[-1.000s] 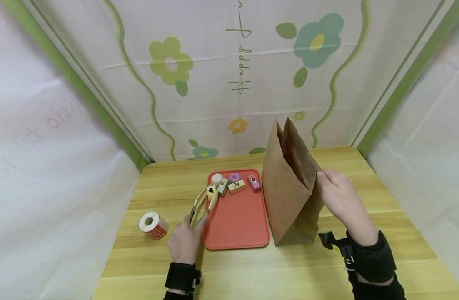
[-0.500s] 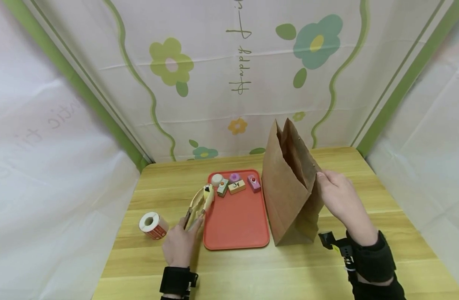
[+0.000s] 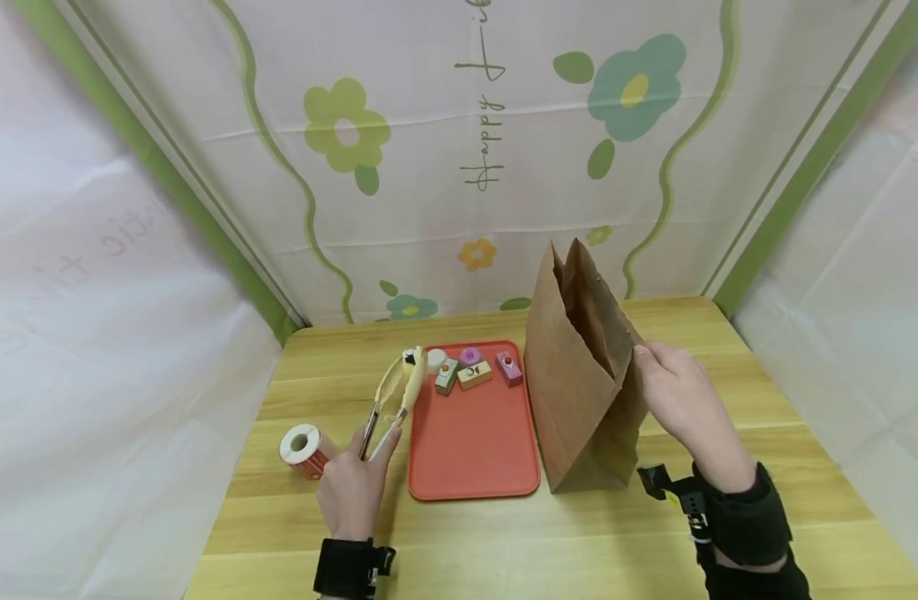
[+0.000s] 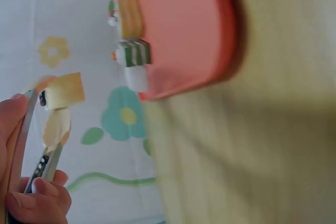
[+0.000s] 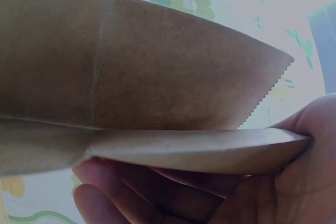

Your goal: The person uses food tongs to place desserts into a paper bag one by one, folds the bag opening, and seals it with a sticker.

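Note:
My left hand (image 3: 351,492) grips a pair of tongs (image 3: 413,387) with metal arms and cream tips. Between those tips sits a small yellow toy cake (image 4: 68,90) with a dark top, raised at the far left corner of the red tray (image 3: 474,450). On the tray's far end lie several other toy cakes, among them a green one (image 3: 446,377), a yellow one (image 3: 474,374) and a purple one (image 3: 508,368). My right hand (image 3: 680,396) pinches the rim of a brown paper bag (image 3: 579,392), which stands upright with its mouth apart, right of the tray. The bag's inside is mostly hidden.
A roll of red and white labels (image 3: 306,451) stands left of the tray, close to my left hand. The wooden table (image 3: 489,550) is bounded by a printed cloth (image 3: 421,200) at the back and white cloth at both sides.
The tongs, with the yellow toy cake between the tips, have lifted and drifted left from the tray's far left part. My left hand has shifted slightly left; the right hand and bag stay put.

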The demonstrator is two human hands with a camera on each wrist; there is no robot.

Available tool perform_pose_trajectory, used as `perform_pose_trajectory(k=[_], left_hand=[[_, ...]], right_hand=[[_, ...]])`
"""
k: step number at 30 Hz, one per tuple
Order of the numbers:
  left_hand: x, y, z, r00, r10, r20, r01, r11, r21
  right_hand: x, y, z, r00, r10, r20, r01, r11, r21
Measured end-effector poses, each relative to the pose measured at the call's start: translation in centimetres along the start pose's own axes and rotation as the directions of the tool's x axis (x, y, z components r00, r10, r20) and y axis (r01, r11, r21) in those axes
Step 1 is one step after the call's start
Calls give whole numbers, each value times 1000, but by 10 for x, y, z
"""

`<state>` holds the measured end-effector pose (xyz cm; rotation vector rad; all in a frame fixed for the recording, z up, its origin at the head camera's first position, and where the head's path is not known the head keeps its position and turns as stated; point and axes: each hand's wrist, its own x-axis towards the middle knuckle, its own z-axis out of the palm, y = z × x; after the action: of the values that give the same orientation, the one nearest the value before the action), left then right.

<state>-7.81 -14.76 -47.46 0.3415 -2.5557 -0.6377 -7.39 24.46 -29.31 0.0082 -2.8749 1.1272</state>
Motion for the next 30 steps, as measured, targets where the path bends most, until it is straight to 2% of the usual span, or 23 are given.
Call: perform_pose_trajectory(k=[8, 12, 17, 20, 26, 30], left_hand=[[3, 18, -18, 991, 106, -86, -114, 988, -105], [3, 27, -28, 983, 142, -116, -157, 979, -128], [2, 38, -40, 963, 201, -177, -226, 965, -135], [1, 46, -48, 954, 231, -193, -259, 956, -136], [-1, 60, -63, 944, 258, -207, -296, 939, -176], [-2, 69, -71, 928, 281, -245, -332, 923, -197]], right_hand=[[0, 0, 0, 1000, 9, 6, -9, 1000, -2], [0, -2, 0, 1000, 0, -1, 0, 1000, -11], [-2, -3, -1, 1000, 0, 5, 0, 1000, -5], [-2, -3, -1, 1000, 3, 7, -2, 1000, -5], [-1, -4, -2, 1000, 0, 5, 0, 1000, -13], [-2, -4, -2, 1000, 4, 11, -4, 1000, -5]])
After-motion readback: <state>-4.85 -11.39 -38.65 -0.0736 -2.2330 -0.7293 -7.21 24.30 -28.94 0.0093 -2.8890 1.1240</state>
